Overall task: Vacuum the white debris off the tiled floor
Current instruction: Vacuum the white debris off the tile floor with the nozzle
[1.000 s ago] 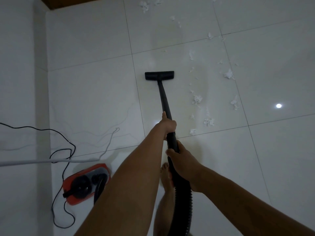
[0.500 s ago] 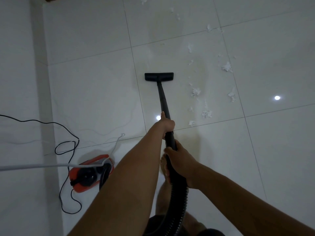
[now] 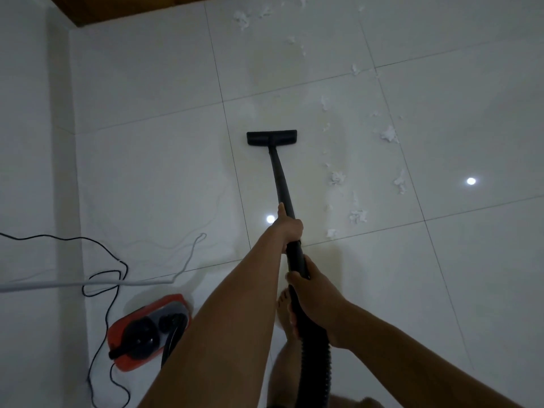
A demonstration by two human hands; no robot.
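**Nozzle flat on the tile, scraps lying to its right**

I am standing on a glossy white tiled floor (image 3: 162, 172) of large squares with thin dark grout lines. Two lights are mirrored in it as bright spots. A white wall (image 3: 32, 128) runs down my left side and meets a strip of brown wood (image 3: 132, 7) at the top corner.

The white debris (image 3: 337, 178) lies in a loose band from the top edge down the tiles, ending near the grout line just beyond my left hand. The black nozzle (image 3: 271, 137) sits flat on the floor to the left of that band, apart from the nearest scraps.

My left hand (image 3: 290, 228) is wrapped round the wand (image 3: 281, 178), thumb laid along it. My right hand (image 3: 312, 293) is closed round it lower down, where the ribbed hose (image 3: 315, 363) begins.

My left forearm covers one side of the red canister (image 3: 141, 334) and the place where the hose joins it. The hose runs off the bottom edge. My bare foot (image 3: 283, 310) shows only partly behind it. The smallest scraps blend into the pale tile.

A black cord (image 3: 88, 238) loops along the wall's foot. It crosses a blurred white cable (image 3: 59, 284) that comes in from the left edge, and I cannot tell whether the cable lies on the floor. Broad tile stretches right of the debris and between nozzle and wall.
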